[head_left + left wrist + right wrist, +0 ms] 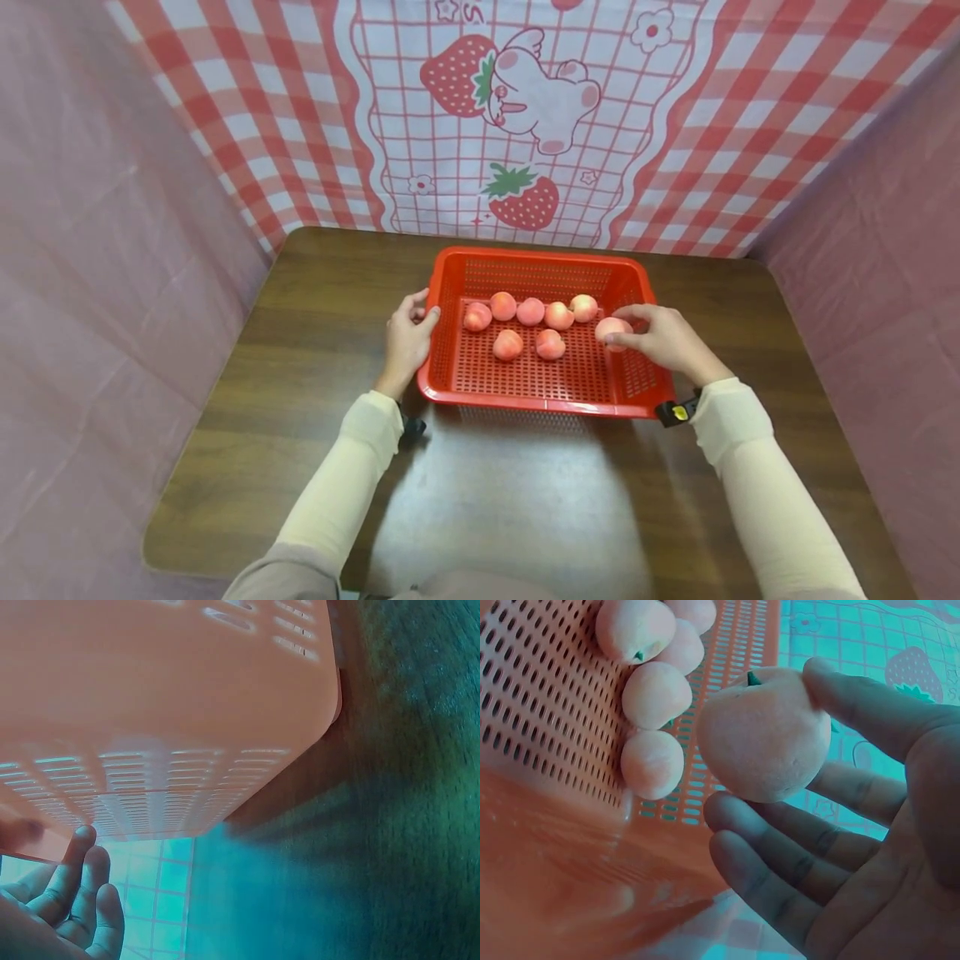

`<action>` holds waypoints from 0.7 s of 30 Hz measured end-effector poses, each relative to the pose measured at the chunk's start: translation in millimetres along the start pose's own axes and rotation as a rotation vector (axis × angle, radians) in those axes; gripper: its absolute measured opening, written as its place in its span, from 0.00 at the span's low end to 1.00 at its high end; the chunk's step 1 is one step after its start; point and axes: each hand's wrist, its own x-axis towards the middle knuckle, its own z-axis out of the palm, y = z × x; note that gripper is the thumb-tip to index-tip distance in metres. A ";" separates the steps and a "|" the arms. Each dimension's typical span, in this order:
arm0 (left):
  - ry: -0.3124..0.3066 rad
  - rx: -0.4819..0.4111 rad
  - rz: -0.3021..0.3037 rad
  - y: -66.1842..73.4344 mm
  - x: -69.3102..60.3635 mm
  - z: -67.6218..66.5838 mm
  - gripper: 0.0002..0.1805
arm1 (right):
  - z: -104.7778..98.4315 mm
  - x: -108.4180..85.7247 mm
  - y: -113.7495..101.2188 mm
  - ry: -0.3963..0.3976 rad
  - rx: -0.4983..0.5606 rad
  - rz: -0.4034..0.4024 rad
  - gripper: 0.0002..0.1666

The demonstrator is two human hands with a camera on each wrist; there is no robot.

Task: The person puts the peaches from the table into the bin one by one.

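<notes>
A red plastic basket (pixel 525 400) with slotted walls stands on the table and holds several pinkish peaches (pixel 530 312). At its left end, my left hand (pixel 408 340) holds the rim, thumb on top and fingers outside. The left wrist view shows those fingers (pixel 75 881) by the basket's outer wall (pixel 165 697). My right hand (pixel 663 337) grips one peach (pixel 612 333) between thumb and fingers, over the right part of the basket. In the right wrist view this peach (pixel 765 739) has a green stem tip and is held above the others (pixel 654 765).
The brown wooden table (pixel 300 367) extends around the basket, with a bright reflection in front. Behind it hangs a checked strawberry-print cloth (pixel 525 108). Plain pink cloth (pixel 97 292) hangs on both sides.
</notes>
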 end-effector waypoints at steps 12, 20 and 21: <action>0.002 0.002 -0.002 0.7 -1.7 0.0 0.21 | -1.1 3.6 -0.8 0.021 -0.055 -0.079 0.32; 0.008 0.024 0.009 0.2 -0.6 0.3 0.21 | -3.8 14.5 -8.6 -0.044 -0.103 -0.086 0.33; 0.008 0.027 0.010 0.1 -0.7 0.3 0.21 | -3.6 16.4 -9.4 -0.056 -0.108 -0.081 0.34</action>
